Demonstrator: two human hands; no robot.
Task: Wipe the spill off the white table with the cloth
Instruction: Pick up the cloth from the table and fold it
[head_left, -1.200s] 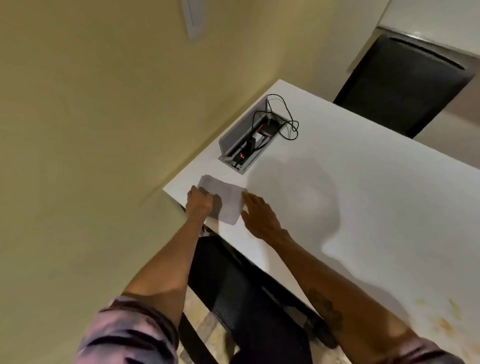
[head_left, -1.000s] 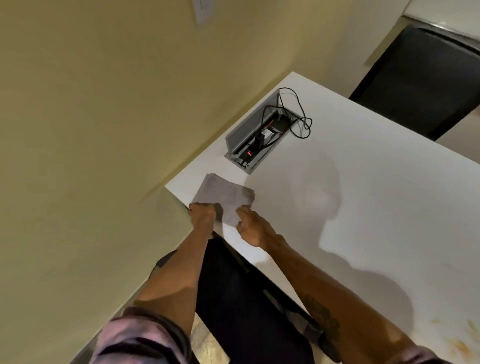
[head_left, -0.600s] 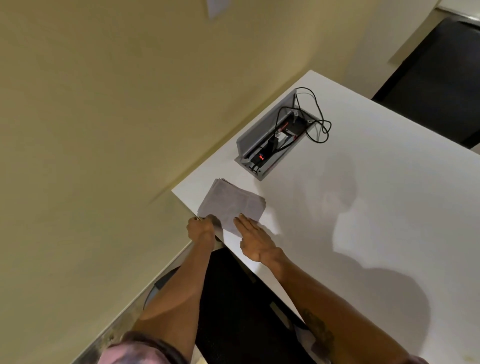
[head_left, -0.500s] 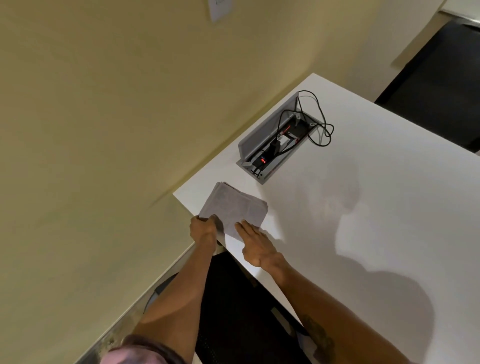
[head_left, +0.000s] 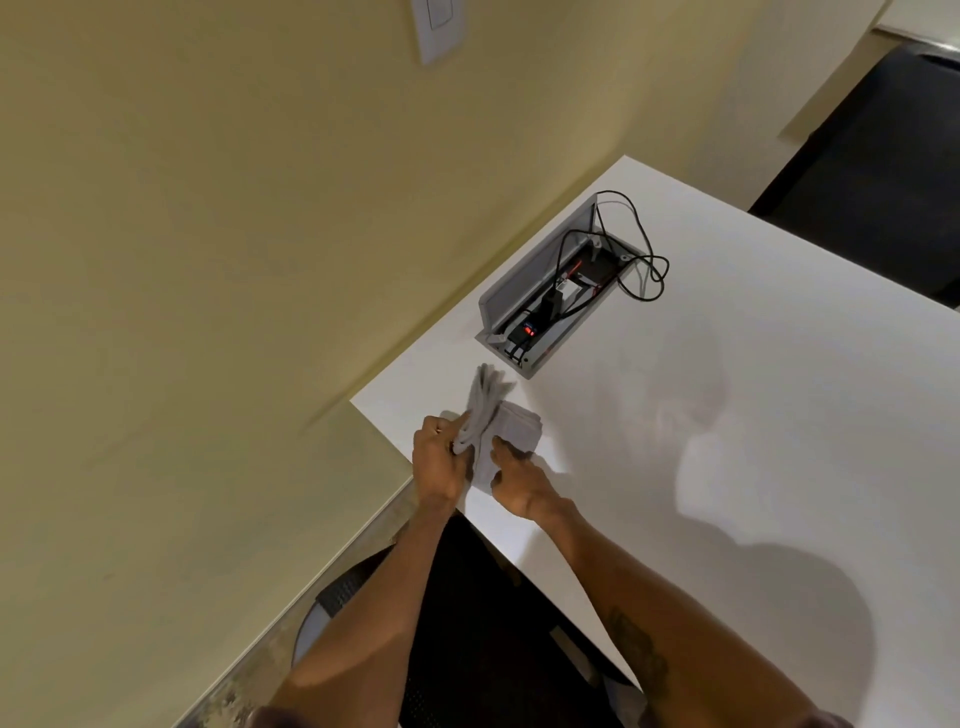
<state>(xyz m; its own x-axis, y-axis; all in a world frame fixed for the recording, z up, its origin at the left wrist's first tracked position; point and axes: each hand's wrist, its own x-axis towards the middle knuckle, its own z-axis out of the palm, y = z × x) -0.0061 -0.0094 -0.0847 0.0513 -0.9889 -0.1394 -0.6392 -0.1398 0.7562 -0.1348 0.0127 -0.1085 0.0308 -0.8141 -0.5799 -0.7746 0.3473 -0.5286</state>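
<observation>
A pale grey folded cloth (head_left: 511, 421) lies near the left corner of the white table (head_left: 753, 441). My left hand (head_left: 439, 457) grips its left edge and lifts that side up off the table, so the layers fan upward. My right hand (head_left: 517, 480) pinches the cloth's near right part, fingers curled on it. The spill is outside the view.
An open grey cable box (head_left: 550, 296) with black cables (head_left: 641, 260) is set into the table just beyond the cloth. A beige wall (head_left: 234, 260) runs along the table's left. A black chair (head_left: 483, 639) stands below the near edge; another dark chair (head_left: 883, 171) at far right.
The cloth lay flat with both hands at its near edge. Now my left hand has lifted the left side up and my right hand has closed on the cloth.
</observation>
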